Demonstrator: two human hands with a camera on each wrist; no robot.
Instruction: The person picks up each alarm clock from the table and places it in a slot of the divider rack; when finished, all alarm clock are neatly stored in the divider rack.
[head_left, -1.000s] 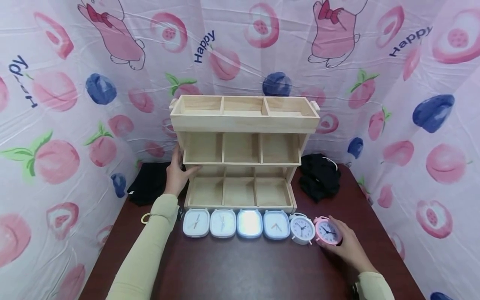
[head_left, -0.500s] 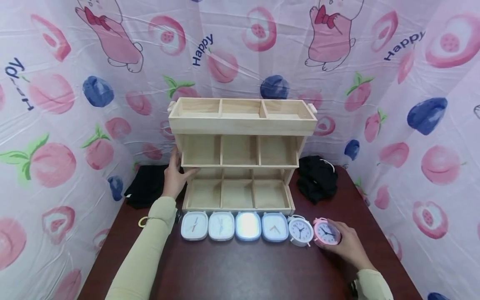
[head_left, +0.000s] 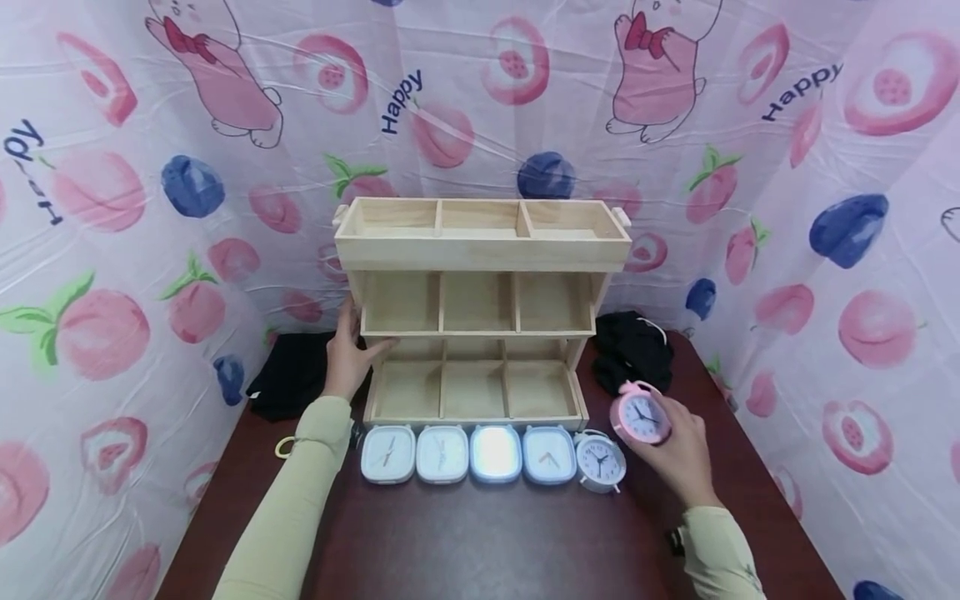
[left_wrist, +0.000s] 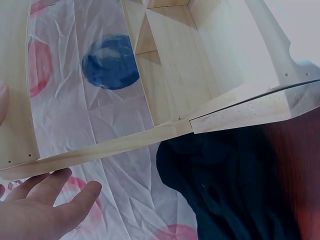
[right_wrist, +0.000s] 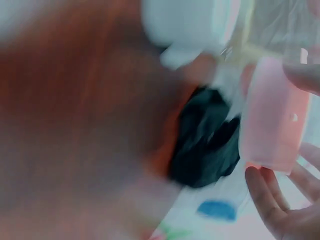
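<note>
A pink twin-bell alarm clock (head_left: 641,417) is raised off the table in my right hand (head_left: 682,450), its dial facing up toward the head camera. In the right wrist view, fingers and thumb pinch the edge of the pink alarm clock (right_wrist: 272,115). My left hand (head_left: 347,362) holds the left side of a tiered wooden shelf (head_left: 480,252), thumb in front below the middle tier. The left wrist view has its fingers (left_wrist: 82,197) against a wooden side strut (left_wrist: 100,152). The shelf compartments I can see into hold nothing.
Before the shelf stand several pale square clocks (head_left: 442,454) in a row, ending with a white round alarm clock (head_left: 601,462). Black cloths (head_left: 633,354) lie on both sides. A yellow ring (head_left: 284,447) lies left on the dark table (head_left: 480,542); patterned curtain surrounds everything.
My right hand has lifted the pink alarm clock from the right end of the row, up and slightly left. The left hand stays at the shelf. The head view has shifted slightly.
</note>
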